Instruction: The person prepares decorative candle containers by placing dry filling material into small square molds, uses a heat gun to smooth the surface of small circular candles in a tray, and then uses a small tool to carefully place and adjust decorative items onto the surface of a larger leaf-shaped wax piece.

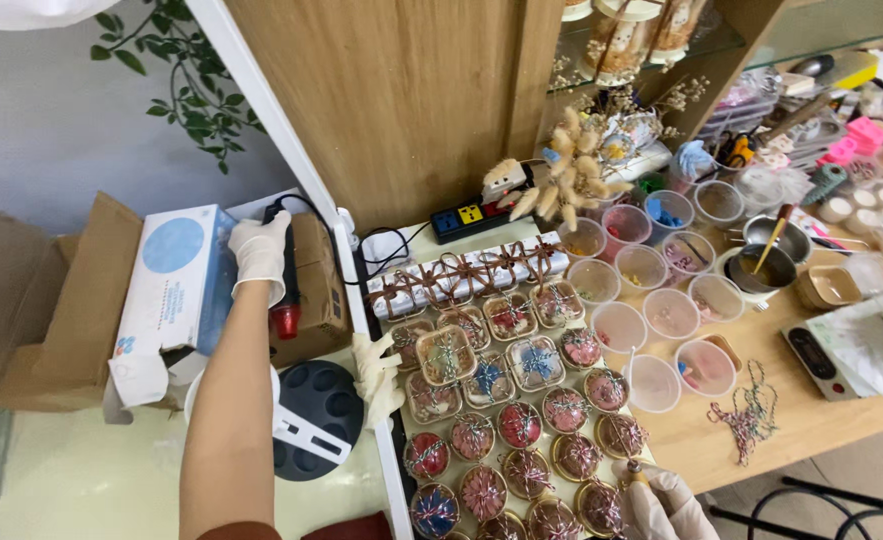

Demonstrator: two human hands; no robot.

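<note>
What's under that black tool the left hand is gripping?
The left hand holds the black tool, red tip down, over a brown cardboard box. The box's contents are hidden.

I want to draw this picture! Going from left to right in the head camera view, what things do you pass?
Cardboard box → blue and white tissue box → gloved left hand on a black and red tool → tray of round decorated tins → clear plastic cups → metal pot → small scale.
</note>
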